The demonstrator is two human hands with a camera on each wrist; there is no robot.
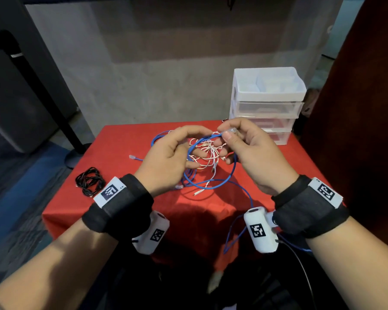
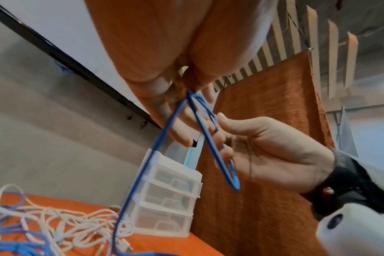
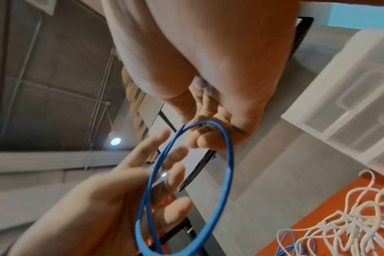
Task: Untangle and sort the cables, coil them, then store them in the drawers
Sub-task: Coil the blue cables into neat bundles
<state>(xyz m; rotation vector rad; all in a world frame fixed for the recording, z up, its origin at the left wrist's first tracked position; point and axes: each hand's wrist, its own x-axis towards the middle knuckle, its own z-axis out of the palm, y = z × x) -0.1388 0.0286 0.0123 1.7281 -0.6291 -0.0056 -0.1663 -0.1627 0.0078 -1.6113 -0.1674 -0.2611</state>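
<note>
Both hands raised over red table (image 1: 126, 211). Right hand (image 1: 249, 153) pinches clear plug end of blue cable (image 1: 213, 186) between thumb and forefinger. Left hand (image 1: 168, 155) — fingers loosely curled, loop of same cable running through them. White cable tangle (image 1: 207, 153) on table beneath. Black cable bundle (image 1: 90, 181) near left. Drawers (image 1: 267, 104) far right — shut.

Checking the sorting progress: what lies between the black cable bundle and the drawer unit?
In the head view, both hands holding the blue cable above tangled white cables.

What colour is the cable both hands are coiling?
Blue cable; clearest in the right wrist view.
</note>
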